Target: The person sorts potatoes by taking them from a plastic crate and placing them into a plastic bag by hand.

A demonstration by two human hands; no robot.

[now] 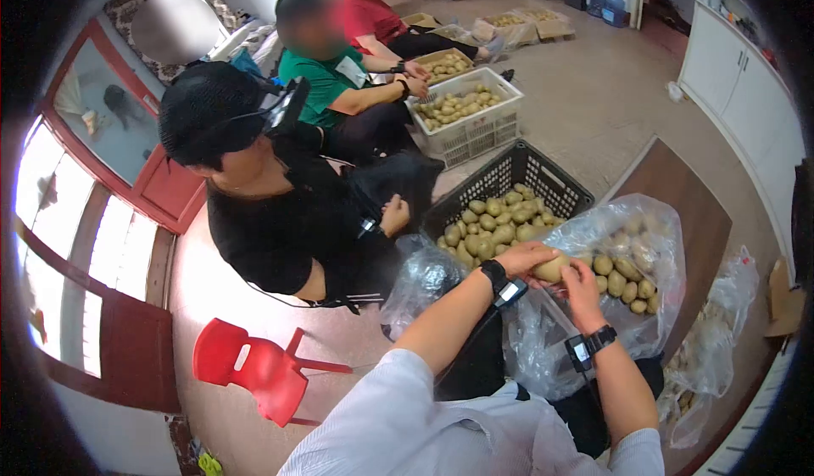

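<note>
My left hand [523,258] and my right hand [581,288] meet in front of me, over the near edge of a black crate. Between them is a yellowish, oval potato [551,269], with the fingers of both hands closed around it. Many potatoes [492,224] fill the black plastic crate [555,173] just beyond my left hand. To the right of my right hand, more potatoes [626,283] lie in a clear plastic bag [666,222]. A strapped device sits on each of my wrists.
A person in black [280,213] sits close on my left; people in green [331,86] and red [373,18] sit farther along. A white crate [475,141] of potatoes stands beyond mine. A red chair [259,370] is at lower left, a brown board [687,213] at right.
</note>
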